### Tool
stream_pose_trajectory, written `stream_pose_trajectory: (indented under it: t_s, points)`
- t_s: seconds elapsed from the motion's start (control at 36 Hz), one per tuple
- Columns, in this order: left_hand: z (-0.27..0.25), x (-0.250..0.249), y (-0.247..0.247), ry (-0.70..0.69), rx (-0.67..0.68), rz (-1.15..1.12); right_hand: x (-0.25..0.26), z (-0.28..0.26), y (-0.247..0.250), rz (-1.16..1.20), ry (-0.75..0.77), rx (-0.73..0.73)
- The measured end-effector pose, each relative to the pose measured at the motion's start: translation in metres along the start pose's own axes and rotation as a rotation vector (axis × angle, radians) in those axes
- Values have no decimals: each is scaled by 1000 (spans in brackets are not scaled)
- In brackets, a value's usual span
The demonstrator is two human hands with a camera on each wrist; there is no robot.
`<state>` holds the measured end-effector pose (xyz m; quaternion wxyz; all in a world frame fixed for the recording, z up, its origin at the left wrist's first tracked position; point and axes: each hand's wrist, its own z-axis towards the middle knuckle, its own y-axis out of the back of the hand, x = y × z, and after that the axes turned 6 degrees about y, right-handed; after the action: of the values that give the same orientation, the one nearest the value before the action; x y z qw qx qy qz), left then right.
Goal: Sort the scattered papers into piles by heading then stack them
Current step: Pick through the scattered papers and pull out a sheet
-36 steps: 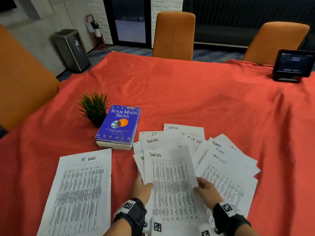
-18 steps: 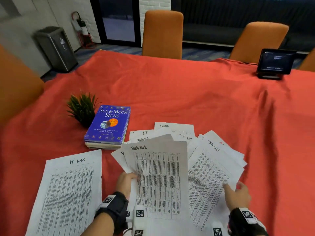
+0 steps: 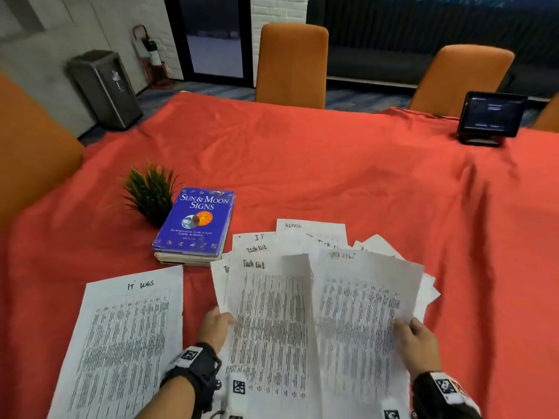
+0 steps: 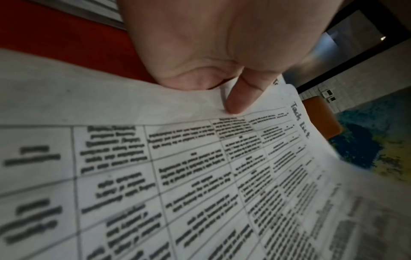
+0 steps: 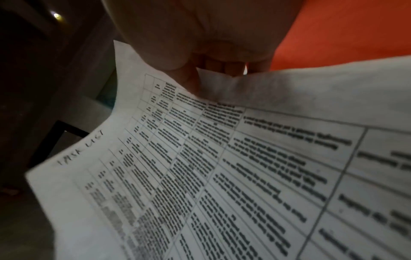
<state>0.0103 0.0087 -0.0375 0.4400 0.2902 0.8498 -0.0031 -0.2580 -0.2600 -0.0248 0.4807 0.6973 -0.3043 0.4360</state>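
A red-orange tablecloth (image 3: pixel 317 164) covers the table. The sheets (image 3: pixel 272 322) are white with dense black printed tables and black handwritten headings; so is the "IT logs" sheet (image 3: pixel 127 343) at 8 o'clock. At 10 o'clock the book (image 3: pixel 196 222) is deep blue with white lettering and an orange sun, beside a dark green spiky plant (image 3: pixel 149 192). The chairs (image 3: pixel 292 66) at 12 o'clock are orange.

Two "Task List" sheets (image 3: pixel 269 322) (image 3: pixel 360 322) lifted, IT Logs sheet (image 3: pixel 127 343) flat left, scattered papers (image 3: pixel 311 234) behind
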Motion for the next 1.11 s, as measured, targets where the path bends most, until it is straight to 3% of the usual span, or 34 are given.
stream_pose_trajectory:
  t_s: [0.25, 0.36, 0.56, 0.78, 0.86, 1.03, 1.11]
  points:
    - [-1, 2, -2, 27, 29, -84, 20, -6, -13, -44, 30, 109]
    - [-6, -2, -2, 11, -3, -87, 35, -11, -18, 33, 11, 236]
    - [-17, -14, -4, -5, 58, -63, 56, -12, -32, 38, 55, 386]
    - [-29, -23, -14, -2, 152, -48, 76, -28, -69, -66, -88, 641]
    - [-34, -25, -13, 2, 147, -62, 81, -32, -81, -99, -67, 623]
    - [-40, -39, -5, -65, 73, -137, 93, -34, -83, 86, -18, 557]
    - [-45, -55, 0, -119, 60, -206, 112, -33, -79, 181, 114, 521]
